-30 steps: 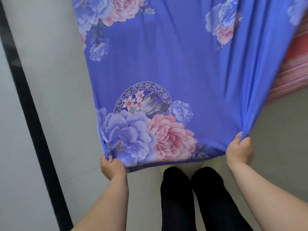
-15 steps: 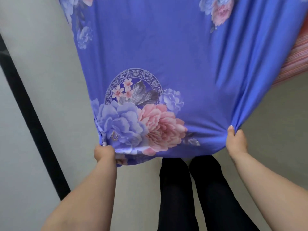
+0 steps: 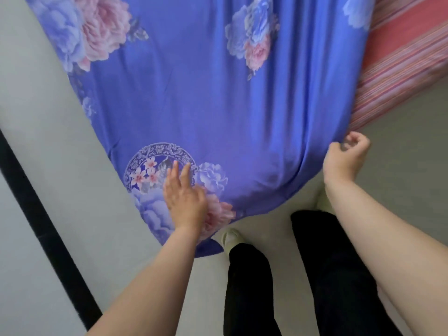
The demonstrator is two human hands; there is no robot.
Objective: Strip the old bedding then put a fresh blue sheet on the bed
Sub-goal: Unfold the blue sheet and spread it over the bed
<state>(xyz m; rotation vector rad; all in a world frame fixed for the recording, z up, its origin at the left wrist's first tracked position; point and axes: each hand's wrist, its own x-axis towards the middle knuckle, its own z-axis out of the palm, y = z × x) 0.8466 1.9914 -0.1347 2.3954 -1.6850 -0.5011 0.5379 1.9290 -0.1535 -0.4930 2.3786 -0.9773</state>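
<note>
The blue sheet [image 3: 198, 98] with pink and lilac flowers lies spread over the bed and hangs down at the near end, its lowest corner close to my feet. My left hand [image 3: 184, 197] lies flat on the sheet's flower print with straight fingers. My right hand [image 3: 344, 156] is beside the sheet's right edge with loosely curled fingers and holds nothing. To the right of the sheet, a red and pink striped mattress cover [image 3: 402, 59] shows.
Pale floor [image 3: 48, 117] surrounds the bed's near end. A black strip [image 3: 43, 229] runs diagonally across the floor at the left. My legs in black trousers [image 3: 334, 275] stand just before the hanging sheet.
Both hands have let go of the sheet's near edge. The sheet has dropped onto the bed end, my left hand now lies flat on it, and my right hand has drawn aside.
</note>
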